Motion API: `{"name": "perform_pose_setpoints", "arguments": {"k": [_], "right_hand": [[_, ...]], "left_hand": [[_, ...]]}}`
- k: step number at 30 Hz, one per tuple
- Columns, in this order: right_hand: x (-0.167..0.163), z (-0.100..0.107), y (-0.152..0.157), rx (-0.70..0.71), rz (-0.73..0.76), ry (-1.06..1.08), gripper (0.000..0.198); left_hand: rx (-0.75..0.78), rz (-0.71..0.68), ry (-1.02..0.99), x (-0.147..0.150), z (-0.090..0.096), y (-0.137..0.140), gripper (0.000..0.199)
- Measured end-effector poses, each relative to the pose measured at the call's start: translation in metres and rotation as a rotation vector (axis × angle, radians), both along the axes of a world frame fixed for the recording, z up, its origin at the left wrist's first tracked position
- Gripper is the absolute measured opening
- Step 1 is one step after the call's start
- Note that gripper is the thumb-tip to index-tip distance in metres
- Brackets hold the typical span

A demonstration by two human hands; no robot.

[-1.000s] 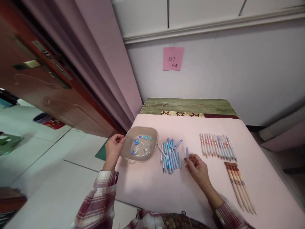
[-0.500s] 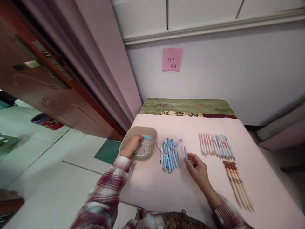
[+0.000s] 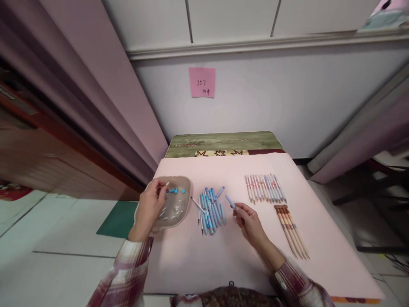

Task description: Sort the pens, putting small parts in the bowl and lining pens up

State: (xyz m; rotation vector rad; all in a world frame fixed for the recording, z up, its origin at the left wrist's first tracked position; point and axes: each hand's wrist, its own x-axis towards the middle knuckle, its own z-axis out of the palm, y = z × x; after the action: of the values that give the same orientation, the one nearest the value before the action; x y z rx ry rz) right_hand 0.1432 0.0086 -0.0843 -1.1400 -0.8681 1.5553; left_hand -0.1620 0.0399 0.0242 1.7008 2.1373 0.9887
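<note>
My left hand [image 3: 151,204] hovers over the beige tray [image 3: 183,209] of small blue and white pen parts, its fingertips pinching a small white part. My right hand [image 3: 248,219] holds a pale blue pen barrel [image 3: 230,201] by its lower end, tip pointing up and left. Between the two hands lies a pile of blue pen barrels and refills [image 3: 210,207] on the pink table [image 3: 223,251].
A row of white patterned pens [image 3: 265,188] lies at the back right, with a group of brown-tipped beige pens [image 3: 291,230] nearer. A green patterned board [image 3: 223,143] sits at the table's far edge, under a pink note [image 3: 202,82] on the wall.
My left hand went from the tray's left rim into the tray, then lifted with a small white part. The view shifted right; my right hand still holds the barrel.
</note>
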Motion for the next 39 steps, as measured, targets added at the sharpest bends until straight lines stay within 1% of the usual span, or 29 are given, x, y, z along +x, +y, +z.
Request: {"name": "perform_pose_setpoints", "arguments": {"k": [2, 4, 5, 7, 9, 10, 12, 13, 15, 17, 18, 20, 23, 25, 28, 31, 33, 35, 39], "right_hand": [[-0.003, 0.013, -0.002, -0.052, 0.024, 0.073, 0.034], [-0.006, 0.022, -0.005, -0.112, 0.068, 0.121, 0.034], [-0.007, 0.024, -0.006, -0.137, 0.083, 0.137, 0.035], [-0.007, 0.025, -0.01, -0.161, 0.087, 0.153, 0.038], [-0.004, 0.021, -0.013, -0.148, 0.057, 0.135, 0.039], [-0.001, 0.019, -0.014, -0.134, 0.037, 0.113, 0.04], [0.005, 0.014, -0.014, -0.116, 0.006, 0.057, 0.041], [0.007, 0.011, -0.014, -0.117, 0.0, 0.031, 0.042], [0.009, 0.004, -0.013, -0.12, 0.006, -0.01, 0.043], [0.007, -0.004, -0.011, -0.091, 0.026, -0.062, 0.043], [0.005, -0.008, -0.011, -0.053, 0.029, -0.109, 0.042], [0.001, -0.015, -0.012, 0.072, 0.027, -0.264, 0.038], [-0.001, -0.024, -0.015, 0.279, 0.042, -0.513, 0.028], [0.0, -0.027, -0.017, 0.349, 0.06, -0.592, 0.023], [0.002, -0.03, -0.019, 0.373, 0.041, -0.615, 0.022], [0.002, -0.031, -0.019, 0.377, 0.03, -0.627, 0.023], [0.002, -0.031, -0.019, 0.381, 0.033, -0.632, 0.023], [0.003, -0.032, -0.019, 0.381, 0.036, -0.642, 0.023], [0.003, -0.034, -0.02, 0.386, 0.03, -0.678, 0.024]], "left_hand": [[0.043, -0.058, -0.317, 0.028, 0.009, -0.012, 0.02], [-0.007, -0.13, -0.594, 0.058, 0.009, -0.022, 0.026], [-0.065, -0.162, -0.698, 0.07, 0.007, -0.025, 0.028], [-0.153, -0.182, -0.838, 0.083, -0.002, -0.029, 0.029], [-0.173, -0.157, -0.876, 0.079, -0.01, -0.029, 0.03], [-0.154, -0.128, -0.854, 0.072, -0.014, -0.027, 0.031], [-0.09, -0.046, -0.725, 0.049, -0.02, -0.025, 0.031], [-0.063, -0.008, -0.619, 0.035, -0.022, -0.024, 0.029], [-0.061, 0.056, -0.319, 0.009, -0.026, -0.023, 0.023], [-0.145, 0.098, -0.017, -0.012, -0.029, -0.023, 0.017], [-0.195, 0.104, 0.093, -0.02, -0.03, -0.023, 0.016], [-0.289, 0.089, 0.227, -0.031, -0.032, -0.024, 0.016], [-0.365, 0.038, 0.299, -0.039, -0.035, -0.023, 0.02], [-0.4, -0.008, 0.314, -0.044, -0.037, -0.021, 0.022], [-0.44, -0.054, 0.318, -0.051, -0.039, -0.018, 0.026], [-0.386, -0.011, 0.3, -0.06, -0.039, -0.016, 0.029], [-0.354, 0.036, 0.289, -0.065, -0.038, -0.017, 0.026], [-0.356, 0.059, 0.299, -0.067, -0.036, -0.019, 0.02], [-0.392, 0.036, 0.354, -0.066, -0.036, -0.022, 0.014]]}}
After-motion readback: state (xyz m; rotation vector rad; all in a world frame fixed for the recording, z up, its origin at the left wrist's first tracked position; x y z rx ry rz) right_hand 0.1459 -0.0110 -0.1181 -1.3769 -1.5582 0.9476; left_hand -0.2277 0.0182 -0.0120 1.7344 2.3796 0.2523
